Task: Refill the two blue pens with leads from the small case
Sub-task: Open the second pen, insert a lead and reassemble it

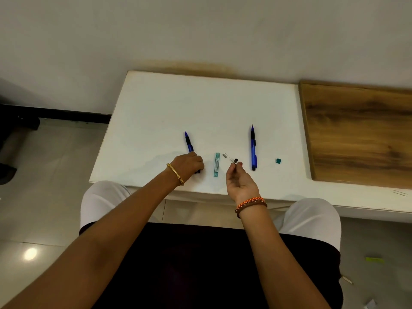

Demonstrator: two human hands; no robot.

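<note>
Two blue pens lie on the white table. The left pen points away from me, and my left hand is closed over its near end. The right pen lies alone, tip away. Between them lies the small teal lead case. My right hand pinches a thin dark lead between thumb and fingertip, just right of the case. A small black cap and a tiny grey piece lie beside the lead.
A small teal cap sits to the right of the right pen. A wooden board covers the table's right side. A wall stands behind the table. My lap is below the table's near edge.
</note>
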